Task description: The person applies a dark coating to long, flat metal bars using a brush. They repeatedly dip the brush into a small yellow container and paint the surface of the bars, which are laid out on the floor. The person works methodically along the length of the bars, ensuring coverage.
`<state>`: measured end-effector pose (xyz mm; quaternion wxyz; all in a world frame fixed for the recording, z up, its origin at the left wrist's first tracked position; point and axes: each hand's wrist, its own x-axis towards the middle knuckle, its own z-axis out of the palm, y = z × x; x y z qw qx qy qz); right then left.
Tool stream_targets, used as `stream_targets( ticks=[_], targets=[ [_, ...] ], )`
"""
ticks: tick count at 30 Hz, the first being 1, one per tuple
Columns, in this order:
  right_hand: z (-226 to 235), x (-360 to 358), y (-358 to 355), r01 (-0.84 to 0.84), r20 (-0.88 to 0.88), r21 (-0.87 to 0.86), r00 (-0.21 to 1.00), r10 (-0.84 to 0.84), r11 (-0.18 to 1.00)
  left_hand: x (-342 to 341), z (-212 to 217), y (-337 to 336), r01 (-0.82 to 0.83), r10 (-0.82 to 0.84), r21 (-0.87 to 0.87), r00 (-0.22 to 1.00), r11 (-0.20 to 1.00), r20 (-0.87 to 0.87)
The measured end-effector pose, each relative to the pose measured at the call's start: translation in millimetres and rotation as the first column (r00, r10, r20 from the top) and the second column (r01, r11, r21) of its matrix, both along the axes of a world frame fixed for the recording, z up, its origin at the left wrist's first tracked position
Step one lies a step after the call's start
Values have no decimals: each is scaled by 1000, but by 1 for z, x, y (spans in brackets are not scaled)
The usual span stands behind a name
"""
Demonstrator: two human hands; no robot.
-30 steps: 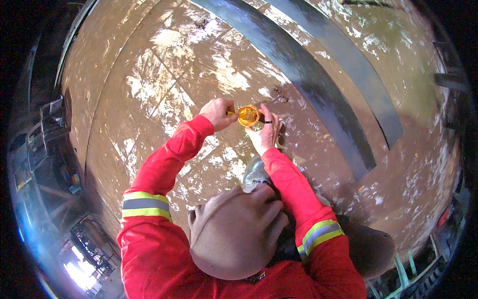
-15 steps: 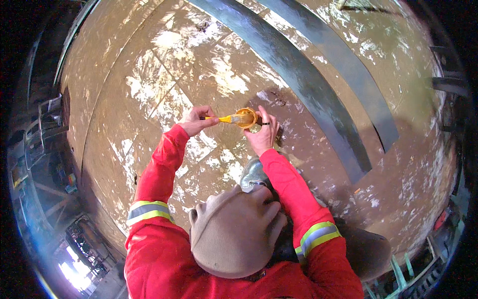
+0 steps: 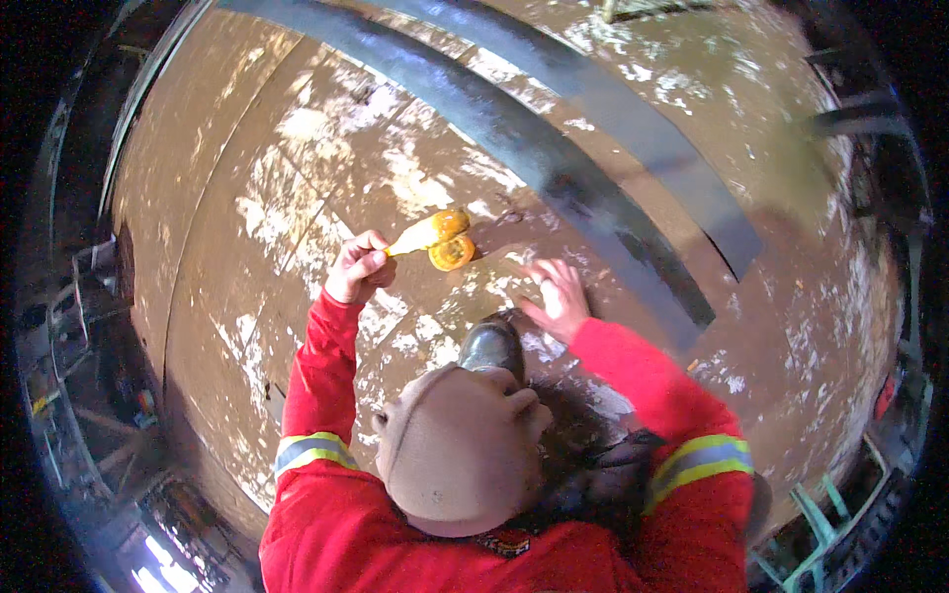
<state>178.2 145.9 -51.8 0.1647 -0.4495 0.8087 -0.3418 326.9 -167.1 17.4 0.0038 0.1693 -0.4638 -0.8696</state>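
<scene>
The left hand gripped a yellow brush, its head just beside a small orange cup on the brown floor; the right hand, spread loosely, was to the cup's right.

No word or number can be read in this view. One small printed mark can be seen on the chest of the red garment that the person wears, close to the lower edge. It has a dark part and an orange-yellow part, and it looks like a badge or a logo. Its details are too small and too blurred, so I cannot tell whether it contains letters, a number or only a drawing.
</scene>
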Motion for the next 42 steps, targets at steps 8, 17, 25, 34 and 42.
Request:
stream_targets(
  ticks=[8,17,25,34,42],
  targets=[
    [110,-141,216,-137,-120,468,969,216,873,-129,148,55,333,-368,-424,930,842,0],
    [18,-97,319,-76,-203,529,956,213,845,-194,93,185,617,-365,-775,758,134,540],
    [6,-85,345,-98,-247,507,935,253,856,-176,11,221,529,202,-794,849,-300,489],
    [7,-85,334,-87,-244,611,925,292,787,-171,-30,365,489,-56,-770,829,-411,556],
    [7,-76,337,-62,-201,672,944,262,738,-197,-15,269,668,168,-616,723,-417,670]
  ],
)
